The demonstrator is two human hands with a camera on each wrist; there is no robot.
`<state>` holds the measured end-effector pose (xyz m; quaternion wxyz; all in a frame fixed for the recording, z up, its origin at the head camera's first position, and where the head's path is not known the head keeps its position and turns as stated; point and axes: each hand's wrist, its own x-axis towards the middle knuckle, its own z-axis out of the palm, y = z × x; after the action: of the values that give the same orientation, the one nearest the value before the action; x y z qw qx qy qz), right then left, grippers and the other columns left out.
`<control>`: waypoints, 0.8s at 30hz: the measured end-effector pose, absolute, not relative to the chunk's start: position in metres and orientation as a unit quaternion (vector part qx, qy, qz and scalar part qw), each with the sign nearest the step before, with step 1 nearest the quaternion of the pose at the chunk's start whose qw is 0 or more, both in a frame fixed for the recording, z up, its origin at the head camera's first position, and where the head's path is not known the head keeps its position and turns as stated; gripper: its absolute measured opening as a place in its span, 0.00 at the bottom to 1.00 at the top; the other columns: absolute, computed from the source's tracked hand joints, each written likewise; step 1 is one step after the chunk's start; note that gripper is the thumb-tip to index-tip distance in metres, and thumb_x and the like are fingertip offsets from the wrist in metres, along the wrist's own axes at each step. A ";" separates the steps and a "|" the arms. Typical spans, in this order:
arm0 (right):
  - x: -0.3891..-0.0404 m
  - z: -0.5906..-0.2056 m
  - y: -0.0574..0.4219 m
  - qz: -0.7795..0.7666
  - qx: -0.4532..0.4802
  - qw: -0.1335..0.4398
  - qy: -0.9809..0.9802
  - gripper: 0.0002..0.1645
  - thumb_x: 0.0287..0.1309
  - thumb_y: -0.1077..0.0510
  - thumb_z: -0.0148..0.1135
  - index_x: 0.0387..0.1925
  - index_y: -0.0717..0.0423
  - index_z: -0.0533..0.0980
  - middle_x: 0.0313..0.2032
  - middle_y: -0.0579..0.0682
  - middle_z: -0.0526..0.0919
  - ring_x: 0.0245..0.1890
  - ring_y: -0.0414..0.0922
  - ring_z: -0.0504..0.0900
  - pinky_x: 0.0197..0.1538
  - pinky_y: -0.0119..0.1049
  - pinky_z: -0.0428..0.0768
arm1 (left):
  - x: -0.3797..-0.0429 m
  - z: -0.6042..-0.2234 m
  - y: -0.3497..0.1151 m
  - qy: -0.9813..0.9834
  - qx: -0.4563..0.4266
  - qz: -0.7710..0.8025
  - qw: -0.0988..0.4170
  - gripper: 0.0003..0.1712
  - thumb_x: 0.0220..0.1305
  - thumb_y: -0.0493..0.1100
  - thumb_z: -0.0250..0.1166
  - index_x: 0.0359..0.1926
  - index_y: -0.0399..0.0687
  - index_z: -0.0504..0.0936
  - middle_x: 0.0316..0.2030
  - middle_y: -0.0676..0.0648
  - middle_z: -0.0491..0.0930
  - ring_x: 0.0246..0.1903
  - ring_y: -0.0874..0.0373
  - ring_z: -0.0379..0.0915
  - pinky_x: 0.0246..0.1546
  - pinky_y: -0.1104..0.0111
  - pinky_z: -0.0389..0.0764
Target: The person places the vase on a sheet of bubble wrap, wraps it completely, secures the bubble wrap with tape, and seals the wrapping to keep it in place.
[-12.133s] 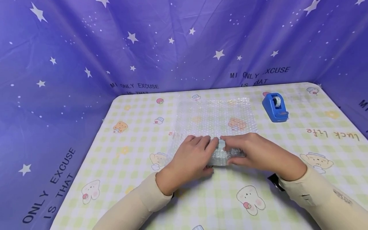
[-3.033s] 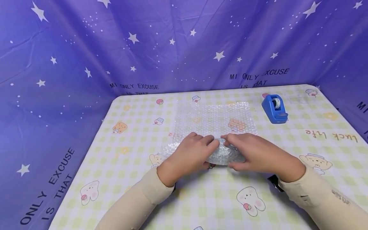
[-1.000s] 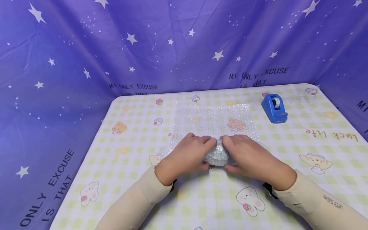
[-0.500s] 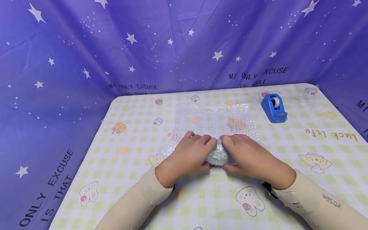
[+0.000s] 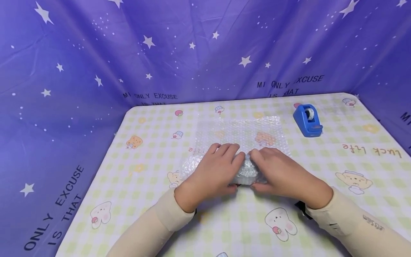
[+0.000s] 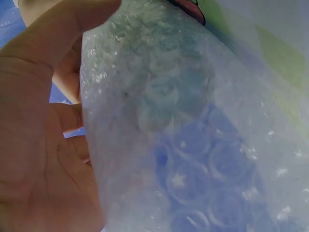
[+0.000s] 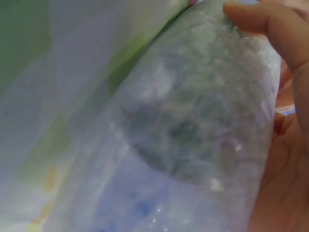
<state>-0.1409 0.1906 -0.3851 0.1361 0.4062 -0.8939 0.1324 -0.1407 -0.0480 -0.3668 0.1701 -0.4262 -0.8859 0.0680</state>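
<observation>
A sheet of clear bubble wrap (image 5: 237, 132) lies on the table, its near end rolled up. My left hand (image 5: 213, 173) grips the left part of the bubble wrap roll (image 5: 248, 172), thumb on the near side and fingers over the top. From the right, my right hand (image 5: 282, 173) holds the same roll, its thumb low at the front. A pale bluish-grey shape inside the layers (image 6: 169, 92) shows blurred in the left wrist view. The right wrist view shows a darker greenish-grey, rounded end (image 7: 188, 130) within the wrap. What is wrapped there I cannot tell.
A blue tape dispenser (image 5: 307, 123) with a white roll stands at the back right. The table (image 5: 144, 192) has a checked, cartoon-printed cover. Behind it hangs a purple star-printed curtain (image 5: 192, 53).
Over twelve seconds the sheet's far edge has come slightly nearer. Since three seconds ago my right hand has moved inward; in the last half second my left fingers have stretched farther forward over the roll.
</observation>
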 end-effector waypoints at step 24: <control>-0.146 -0.387 0.196 0.173 0.413 0.111 -0.887 0.39 0.37 0.41 0.82 0.43 0.51 0.67 0.29 0.37 0.71 0.30 0.36 0.71 0.38 0.36 0.74 | -0.131 -0.375 -0.037 -0.865 -0.428 0.096 0.242 0.29 0.51 0.56 0.73 0.50 0.47 0.79 0.38 0.54 0.78 0.33 0.56 0.79 0.39 0.65 0.74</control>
<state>-0.1456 0.1961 -0.3869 0.1114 0.4132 -0.8871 0.1730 -0.1313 -0.0373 -0.3746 0.2416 -0.4284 -0.8654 0.0960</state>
